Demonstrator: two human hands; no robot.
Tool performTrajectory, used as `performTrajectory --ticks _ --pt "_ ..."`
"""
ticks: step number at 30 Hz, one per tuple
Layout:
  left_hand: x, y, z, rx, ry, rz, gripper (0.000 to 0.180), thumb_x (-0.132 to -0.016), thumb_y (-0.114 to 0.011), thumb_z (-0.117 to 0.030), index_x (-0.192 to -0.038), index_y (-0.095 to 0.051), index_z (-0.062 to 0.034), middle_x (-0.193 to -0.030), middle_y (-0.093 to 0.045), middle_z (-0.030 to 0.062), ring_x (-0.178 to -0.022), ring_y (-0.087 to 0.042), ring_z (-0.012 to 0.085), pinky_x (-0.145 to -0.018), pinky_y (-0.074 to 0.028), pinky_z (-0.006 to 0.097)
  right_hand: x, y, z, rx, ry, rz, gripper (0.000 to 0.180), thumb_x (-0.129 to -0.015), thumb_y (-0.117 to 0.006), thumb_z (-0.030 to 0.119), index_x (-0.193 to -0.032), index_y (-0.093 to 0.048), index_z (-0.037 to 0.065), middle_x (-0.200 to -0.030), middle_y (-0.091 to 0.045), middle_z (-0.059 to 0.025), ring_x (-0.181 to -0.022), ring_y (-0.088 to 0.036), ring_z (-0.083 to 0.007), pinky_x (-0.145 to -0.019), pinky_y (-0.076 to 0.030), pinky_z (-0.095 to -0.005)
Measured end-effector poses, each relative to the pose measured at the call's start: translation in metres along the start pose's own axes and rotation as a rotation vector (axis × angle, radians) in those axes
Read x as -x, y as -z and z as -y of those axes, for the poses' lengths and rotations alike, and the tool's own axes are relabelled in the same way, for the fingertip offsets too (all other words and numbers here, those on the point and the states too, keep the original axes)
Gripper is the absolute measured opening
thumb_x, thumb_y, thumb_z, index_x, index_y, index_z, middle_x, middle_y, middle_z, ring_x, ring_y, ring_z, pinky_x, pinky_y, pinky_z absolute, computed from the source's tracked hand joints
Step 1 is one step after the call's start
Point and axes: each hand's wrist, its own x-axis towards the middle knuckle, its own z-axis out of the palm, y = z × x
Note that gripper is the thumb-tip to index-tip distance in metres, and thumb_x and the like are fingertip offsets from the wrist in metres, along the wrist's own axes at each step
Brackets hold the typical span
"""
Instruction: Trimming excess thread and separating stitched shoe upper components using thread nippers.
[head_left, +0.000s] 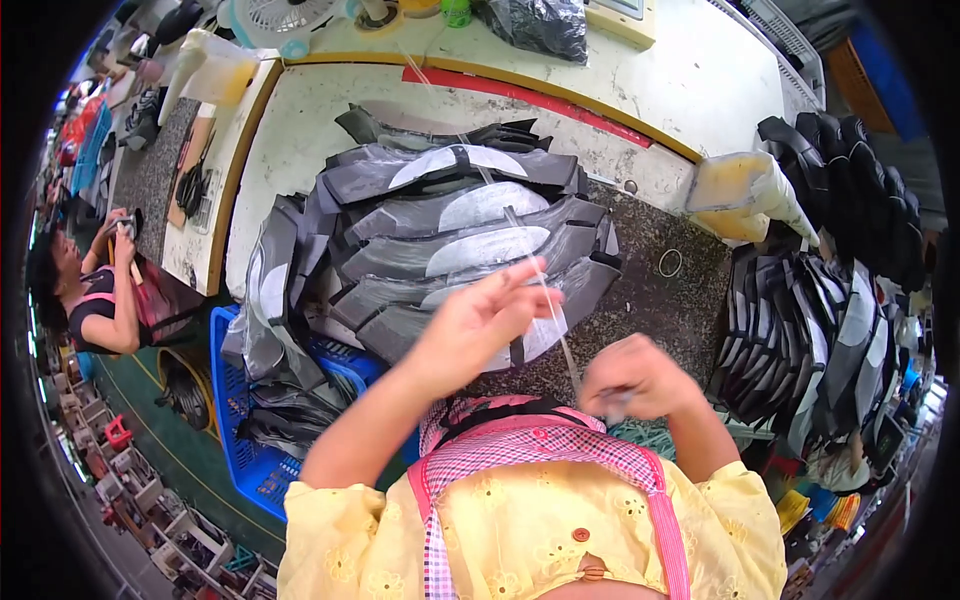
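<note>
"Your hands?"
"My left hand (492, 318) is loosely spread beside the clear strip (569, 354); my right hand (638, 376) is clenched at its lower end, contents blurred."
"The grey pieces (470, 250)?"
"Stacked on my desk (665, 315)."

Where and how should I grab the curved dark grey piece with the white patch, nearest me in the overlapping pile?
Probably by the curved dark grey piece's right end, from the right: that end juts over the speckled dark tabletop, while the left hand hides its middle.
</note>
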Motion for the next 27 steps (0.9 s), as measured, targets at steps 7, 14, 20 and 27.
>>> performTrajectory --ticks 7,14,20,27 --pt "0.029 -0.050 0.028 -0.529 -0.119 0.045 0.027 -0.093 -0.046 -0.026 -0.092 -0.058 -0.0028 -0.063 -0.057 0.0025 -0.062 -0.053 0.0132 -0.062 -0.044 0.029 -0.046 0.006 0.024 0.575 0.357 -0.298 0.032 -0.067 -0.065 0.008 -0.098 -0.061 0.010 -0.096 -0.063 -0.0066 -0.081 -0.061 -0.0209 -0.066 -0.049 -0.0296" --pt "0.068 0.023 0.006 -0.400 -0.007 -0.050 0.023 -0.089 -0.052 -0.018 -0.078 -0.061 -0.0003 -0.070 -0.059 -0.0003 -0.068 -0.052 0.0056 -0.063 -0.042 0.021 -0.018 0.023 -0.012 -0.099 -0.213 -0.284 0.008 -0.070 -0.068 0.003 -0.076 -0.063 0.002 -0.068 -0.061 0.0009 -0.061 -0.053 -0.0034 -0.055 -0.043 -0.0194" --pt "0.044 0.080 0.024 -0.666 -0.041 -0.409 0.024 -0.085 -0.057 -0.020 -0.071 -0.060 -0.0005 -0.057 -0.051 -0.0029 -0.056 -0.041 0.0030 -0.051 -0.034 0.022 -0.020 0.008 -0.057 -0.041 -0.214 -0.596 0.007 -0.072 -0.065 0.002 -0.069 -0.059 0.002 -0.058 -0.049 0.0067 -0.053 -0.037 0.0000 -0.047 -0.028 -0.0181" --pt "0.035 0.086 0.034 -0.785 0.008 -0.480 0.023 -0.080 -0.061 -0.020 -0.068 -0.060 0.0005 -0.048 -0.047 0.0028 -0.047 -0.039 0.0047 -0.044 -0.031 0.025 -0.024 0.001 -0.054 -0.055 -0.241 -0.597 0.007 -0.073 -0.065 0.004 -0.070 -0.059 0.002 -0.059 -0.050 0.0059 -0.055 -0.040 -0.0003 -0.049 -0.030 -0.0184"
